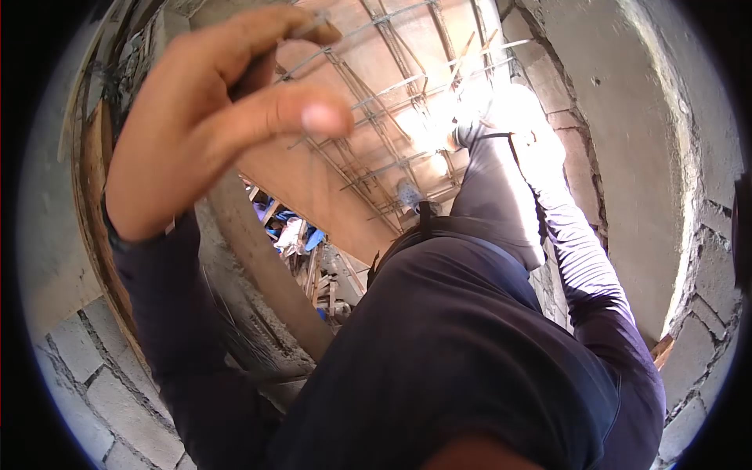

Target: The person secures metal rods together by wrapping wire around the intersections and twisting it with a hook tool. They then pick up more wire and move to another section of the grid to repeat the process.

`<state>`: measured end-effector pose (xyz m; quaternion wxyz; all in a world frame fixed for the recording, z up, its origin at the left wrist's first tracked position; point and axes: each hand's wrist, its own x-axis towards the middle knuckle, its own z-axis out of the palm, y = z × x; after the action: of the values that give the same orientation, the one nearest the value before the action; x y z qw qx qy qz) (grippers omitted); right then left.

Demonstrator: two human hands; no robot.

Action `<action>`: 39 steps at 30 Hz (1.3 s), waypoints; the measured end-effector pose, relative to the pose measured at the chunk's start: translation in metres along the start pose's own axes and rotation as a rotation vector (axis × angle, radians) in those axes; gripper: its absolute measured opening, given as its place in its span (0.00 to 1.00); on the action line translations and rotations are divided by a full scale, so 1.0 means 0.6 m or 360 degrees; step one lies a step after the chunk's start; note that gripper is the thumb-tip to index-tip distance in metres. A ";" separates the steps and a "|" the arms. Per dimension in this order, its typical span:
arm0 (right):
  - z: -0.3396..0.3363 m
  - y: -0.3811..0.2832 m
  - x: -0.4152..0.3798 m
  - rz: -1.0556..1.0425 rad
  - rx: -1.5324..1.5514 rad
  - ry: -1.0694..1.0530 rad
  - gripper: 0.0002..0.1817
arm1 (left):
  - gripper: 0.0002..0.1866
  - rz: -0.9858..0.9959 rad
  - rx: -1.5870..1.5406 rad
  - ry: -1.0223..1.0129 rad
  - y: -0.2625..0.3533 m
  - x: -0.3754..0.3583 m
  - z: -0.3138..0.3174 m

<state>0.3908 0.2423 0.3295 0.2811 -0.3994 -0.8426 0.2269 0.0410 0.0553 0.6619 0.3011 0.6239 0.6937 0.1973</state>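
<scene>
My left hand (204, 117) is raised close to the camera at the upper left. Its thumb stands apart from the curled fingers, and I make out nothing between them. Behind it lies a grid of thin steel rebar (384, 102) over plywood panels (313, 188). My right arm reaches forward beside my bent leg in grey trousers (497, 200). Strong sunlight washes out my right hand (529, 137) near the knee, so its fingers cannot be made out.
A concrete-block wall (98, 392) stands at the lower left, and a plastered wall (627, 157) rises on the right. Past a wooden beam (270, 270), an opening shows scrap wood and blue debris (301, 235) lower down. A clear plastic bottle (408, 193) lies by the rebar.
</scene>
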 end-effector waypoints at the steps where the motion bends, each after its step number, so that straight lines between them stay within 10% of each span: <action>1: 0.000 -0.001 0.000 0.0020 -0.0005 0.0006 0.22 | 0.41 -0.0067 0.0129 -0.0057 0.027 0.001 0.002; 7: 0.012 -0.013 0.009 -0.0097 -0.0099 -0.0126 0.21 | 0.50 0.0324 0.0562 -0.0512 0.137 -0.047 0.059; 19: -0.003 -0.041 0.013 -0.0326 -0.0361 -0.0203 0.18 | 0.48 0.0549 0.0817 -0.0177 0.153 -0.092 0.042; 22: -0.022 -0.042 0.007 0.0120 0.0204 -0.0184 0.21 | 0.48 0.0189 0.1020 0.0062 0.068 -0.044 0.004; 25: -0.028 -0.032 -0.006 -0.0474 -0.0404 -0.0095 0.21 | 0.35 -0.0520 0.1357 0.0355 -0.113 0.025 -0.054; 28: -0.028 -0.046 -0.013 0.0251 -0.0120 -0.0162 0.19 | 0.33 -0.0314 0.1259 0.0796 -0.317 0.038 -0.108; 39: -0.040 0.061 -0.064 0.0154 -0.0288 0.0134 0.07 | 0.37 -0.0972 0.1240 0.1086 -0.536 0.011 -0.099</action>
<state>0.4466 0.2365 0.3138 0.2679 -0.4724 -0.8269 0.1461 -0.2389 0.0218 0.4958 -0.1463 0.3622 0.9203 0.0222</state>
